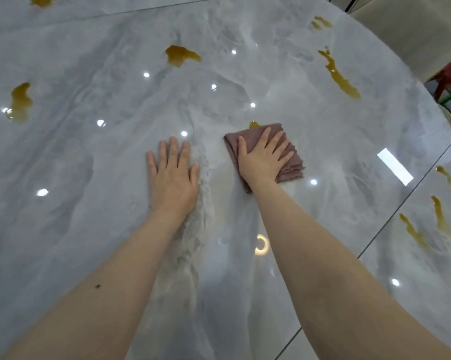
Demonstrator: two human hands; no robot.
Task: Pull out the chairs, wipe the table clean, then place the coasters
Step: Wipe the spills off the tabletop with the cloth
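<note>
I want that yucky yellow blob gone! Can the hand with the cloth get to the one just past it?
Probably yes: the right hand presses the cloth flat, and the small yellow spill peeks out at its far edge, nothing between.

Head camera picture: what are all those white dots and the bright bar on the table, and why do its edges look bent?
In the head view, the dots, the bar and the ring look like ceiling lights mirrored in the glossy table; the wide-angle lens curves its far edge; the image is slightly soft overall, though the cloth under the right hand stays clear.
</note>
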